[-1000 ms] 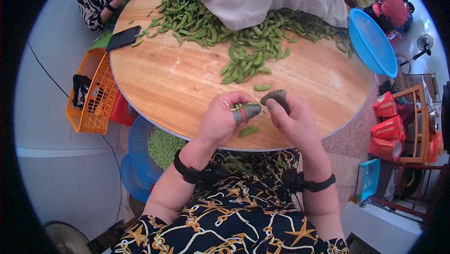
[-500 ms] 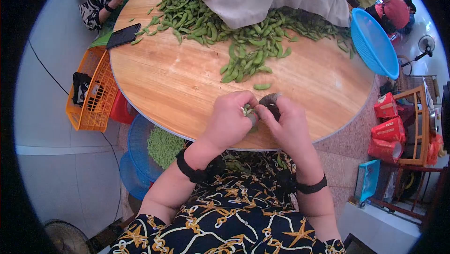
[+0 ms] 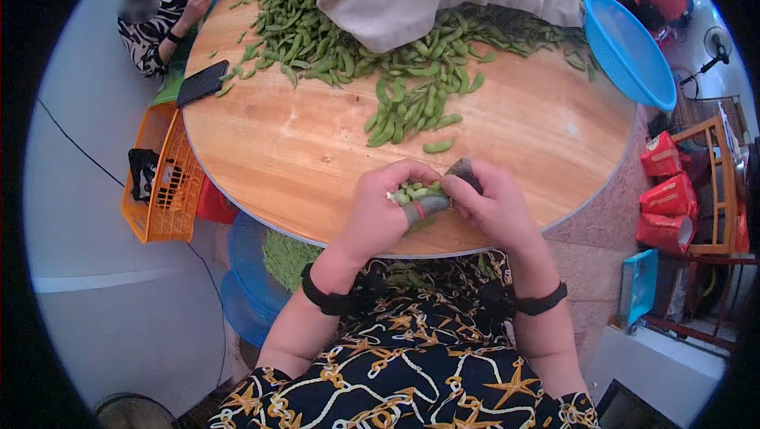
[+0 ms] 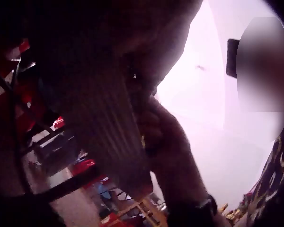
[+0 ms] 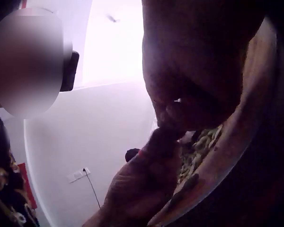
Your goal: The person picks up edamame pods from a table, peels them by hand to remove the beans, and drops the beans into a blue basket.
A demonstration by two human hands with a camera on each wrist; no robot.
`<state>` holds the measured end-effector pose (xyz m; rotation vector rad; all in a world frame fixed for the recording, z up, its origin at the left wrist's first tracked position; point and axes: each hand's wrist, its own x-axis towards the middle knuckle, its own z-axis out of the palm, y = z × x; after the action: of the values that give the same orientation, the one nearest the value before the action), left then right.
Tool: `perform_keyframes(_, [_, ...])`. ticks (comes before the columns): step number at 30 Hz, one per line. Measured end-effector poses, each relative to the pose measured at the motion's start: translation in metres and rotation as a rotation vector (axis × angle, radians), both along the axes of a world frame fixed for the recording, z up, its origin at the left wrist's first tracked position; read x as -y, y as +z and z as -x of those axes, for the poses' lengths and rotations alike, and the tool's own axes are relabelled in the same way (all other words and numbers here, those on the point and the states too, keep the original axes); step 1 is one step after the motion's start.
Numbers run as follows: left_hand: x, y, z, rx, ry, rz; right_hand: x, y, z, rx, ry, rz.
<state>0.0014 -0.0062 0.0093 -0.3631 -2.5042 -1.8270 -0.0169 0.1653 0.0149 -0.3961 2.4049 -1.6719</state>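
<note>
In the head view, my left hand (image 3: 380, 207) curls round several shelled green soybeans (image 3: 405, 193). Its thumb wears a dark cover with a red band (image 3: 421, 210). My right hand (image 3: 499, 198), with a dark cover (image 3: 463, 173) on its index finger, meets the left thumb tip and pinches the end of a green soybean pod (image 3: 432, 189). A single pod (image 3: 438, 146) lies just beyond the hands, before a small cluster of pods (image 3: 412, 112). Both wrist views are dark; the right wrist view shows the fingertips of both hands together.
A large pod heap (image 3: 317, 41) lies partly under a grey cloth (image 3: 380, 1) on the round wooden table (image 3: 277, 136). A blue basket (image 3: 629, 53) leans at the right edge, a phone (image 3: 203, 84) lies left. Below left, a blue basin (image 3: 247, 251) holds shelled beans. Another person (image 3: 178, 1) sits far left.
The hands came together from slightly apart, and the left palm now shows more shelled beans. The head view has shifted a little. The person at far left has moved their hands apart.
</note>
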Motion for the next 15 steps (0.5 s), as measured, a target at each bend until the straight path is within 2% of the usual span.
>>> perform_keyframes(2, [0.004,-0.002,0.001,0.252,-0.08,-0.435,-0.002,0.012,-0.002,0.349,0.055,0.242])
perform_keyframes(3, [0.008,-0.001,0.003,0.25,-0.083,-0.43,-0.003,0.012,-0.003,0.346,0.053,0.247])
perform_keyframes(5, [0.012,0.001,0.006,0.441,-0.23,-0.869,-0.005,0.011,-0.006,0.353,0.108,0.342])
perform_keyframes(6, [0.012,0.001,0.005,0.44,-0.232,-0.867,-0.006,0.011,-0.008,0.351,0.108,0.344])
perform_keyframes(8, [0.011,0.002,0.004,0.424,-0.186,-0.728,-0.008,0.014,-0.01,0.551,0.163,0.362])
perform_keyframes(9, [0.01,0.001,0.004,0.423,-0.186,-0.727,-0.007,0.014,-0.01,0.551,0.164,0.363])
perform_keyframes(11, [0.009,-0.001,0.004,0.339,-0.121,-0.519,-0.006,0.014,-0.009,0.328,0.14,0.256])
perform_keyframes(15, [0.007,-0.001,0.005,0.267,-0.141,-0.495,-0.002,0.011,-0.009,0.145,0.131,0.087])
